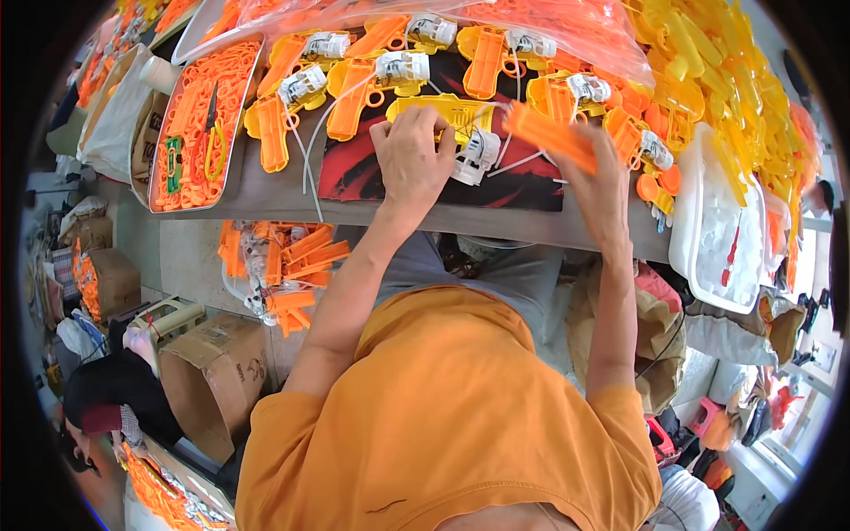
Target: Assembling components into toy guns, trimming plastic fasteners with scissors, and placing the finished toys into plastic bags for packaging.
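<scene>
In my right hand (598, 181) is a long ribbed orange plastic part (547, 134), shaped like a toy gun's grip, held up off the table and a little blurred. My left hand (414, 164) is closed at the near edge of a yellow toy gun half-shell (447, 110), whose hollow inside faces up; its fingertips are partly hidden. Against the shell's near side, next to my left fingers, lies a white gear-and-motor unit (478, 152). A thin white tube (515, 165) runs to the right beneath the orange part. A black and red mat (354, 181) lies under them.
Several part-assembled orange and yellow toy guns (354, 93) line the table's far side. At left, a tray (251, 93) holds orange parts, scissors (213, 142) and a green-handled tool (173, 164). A white bin (699, 226) with a red screwdriver (730, 257) and yellow shells (753, 88) stand at right.
</scene>
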{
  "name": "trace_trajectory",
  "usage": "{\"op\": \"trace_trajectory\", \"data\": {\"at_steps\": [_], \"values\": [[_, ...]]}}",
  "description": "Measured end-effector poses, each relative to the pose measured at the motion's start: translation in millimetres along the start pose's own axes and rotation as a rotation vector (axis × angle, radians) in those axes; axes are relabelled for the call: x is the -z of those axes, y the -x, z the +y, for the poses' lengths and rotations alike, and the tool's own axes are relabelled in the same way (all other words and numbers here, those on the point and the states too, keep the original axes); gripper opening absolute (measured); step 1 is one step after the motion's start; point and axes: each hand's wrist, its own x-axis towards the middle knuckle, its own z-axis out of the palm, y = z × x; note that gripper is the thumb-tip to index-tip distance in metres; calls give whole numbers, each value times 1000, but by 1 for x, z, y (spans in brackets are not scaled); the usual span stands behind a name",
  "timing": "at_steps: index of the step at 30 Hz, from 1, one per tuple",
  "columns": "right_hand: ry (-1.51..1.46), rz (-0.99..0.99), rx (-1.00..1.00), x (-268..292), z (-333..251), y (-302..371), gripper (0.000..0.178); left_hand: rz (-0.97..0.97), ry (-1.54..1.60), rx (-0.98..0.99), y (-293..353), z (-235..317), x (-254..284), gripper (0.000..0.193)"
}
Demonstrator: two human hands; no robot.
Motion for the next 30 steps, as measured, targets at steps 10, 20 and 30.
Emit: {"op": "trace_trajectory", "data": {"at_steps": [10,20,30], "values": [[-184,-140,-221,-14,8,-101,39,-29,75,-3,3,-2,-2,13],[273,-102,77,-57,-99,-6,46,-181,856,595,-1,5,68,43],[-56,122,163,-57,-66,-24,8,-228,512,442,12,-17,57,54]]}}
